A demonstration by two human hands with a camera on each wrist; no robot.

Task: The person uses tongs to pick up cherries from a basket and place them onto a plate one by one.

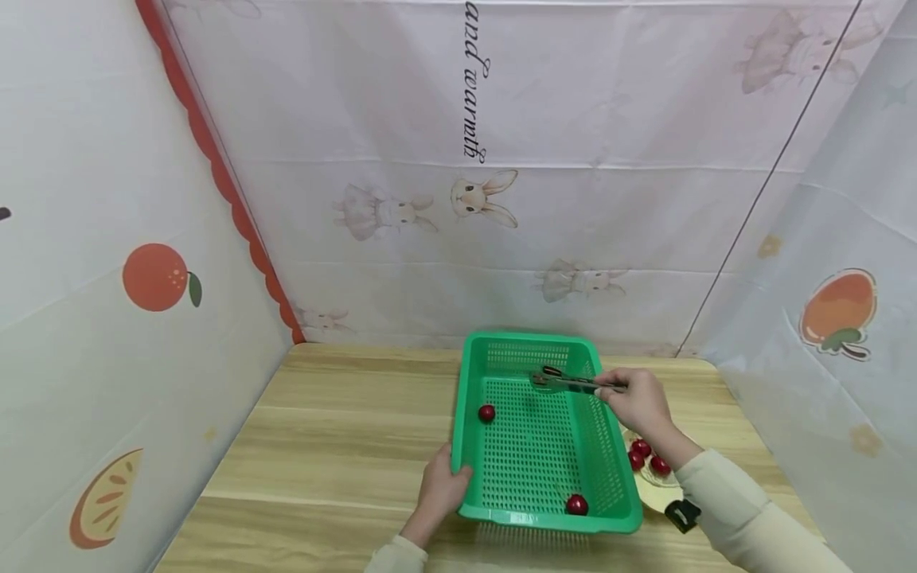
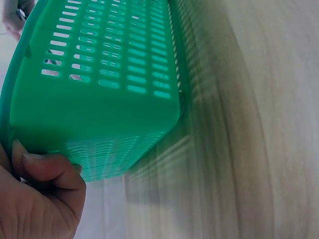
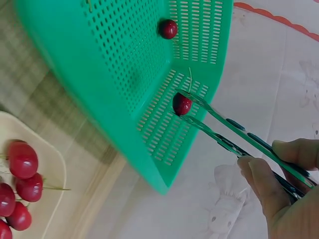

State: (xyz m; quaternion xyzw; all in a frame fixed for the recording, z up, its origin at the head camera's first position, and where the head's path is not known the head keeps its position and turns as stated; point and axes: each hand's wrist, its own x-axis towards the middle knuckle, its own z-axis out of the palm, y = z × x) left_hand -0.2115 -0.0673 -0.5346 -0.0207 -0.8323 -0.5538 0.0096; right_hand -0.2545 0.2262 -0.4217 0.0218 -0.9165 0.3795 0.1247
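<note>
A green plastic basket [image 1: 469, 374] with slotted walls stands on the table. My left hand [image 1: 440, 487] grips its rim near the front left corner, fingers curled in the left wrist view. My right hand [image 1: 636, 398] pinches a pair of metal tongs [image 1: 576, 385] over the basket's far right part. Between the tong tips, the right wrist view shows a dark red cherry [image 3: 182, 103] with its stem. Inside the basket, one cherry [image 1: 486, 413] lies near the left wall and another cherry [image 1: 576, 504] at the near right corner.
Right of the basket, partly under my right forearm, is a pale plate [image 1: 655, 497] with several cherries [image 3: 22, 159] on it. A dark object [image 1: 682, 515] shows at my right sleeve. Printed cloth walls [image 1: 401, 294] enclose the wooden table [image 1: 344, 430] at the back and sides.
</note>
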